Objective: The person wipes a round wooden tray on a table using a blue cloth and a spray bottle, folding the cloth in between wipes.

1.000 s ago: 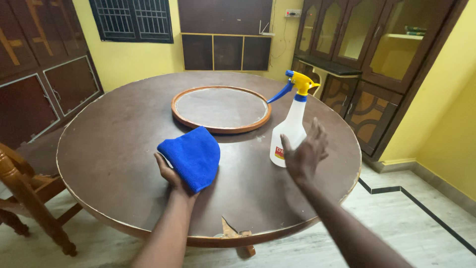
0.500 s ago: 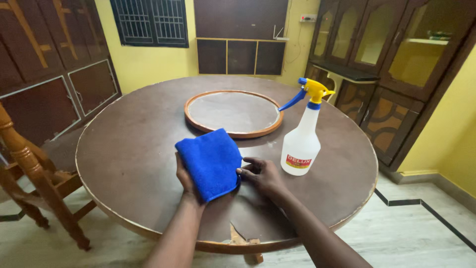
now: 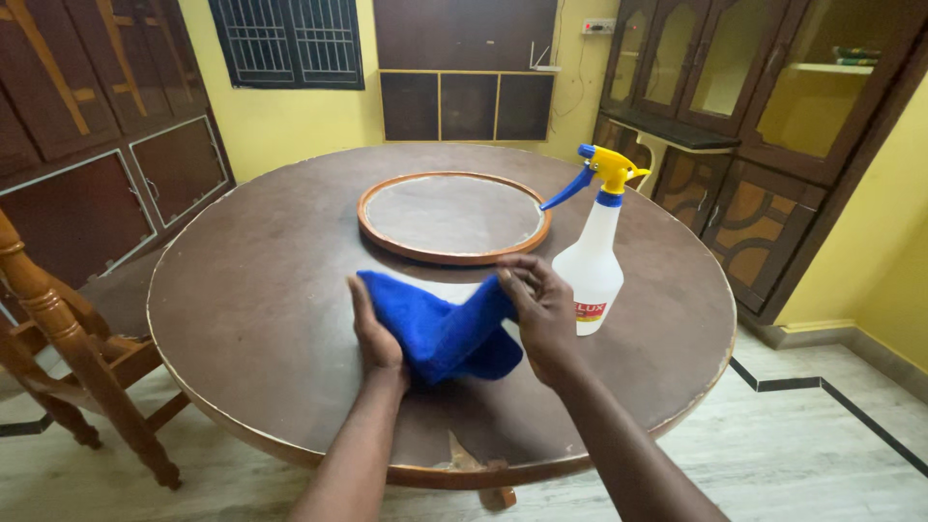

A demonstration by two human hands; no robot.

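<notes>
At centre frame, both hands are gripping the blue cloth (image 3: 445,329): left hand (image 3: 372,333) pinning one end, right hand (image 3: 536,309) lifting the other (folding, apparently), spray bottle (image 3: 592,261) standing just right.

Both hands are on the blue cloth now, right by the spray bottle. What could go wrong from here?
The right hand lifts one end of the blue cloth close beside the spray bottle; a wide swing could tip the upright bottle. The cloth's other end sits under the left hand, so it may bunch rather than open. The table edge is chipped near the person and could snag the fabric.
</notes>
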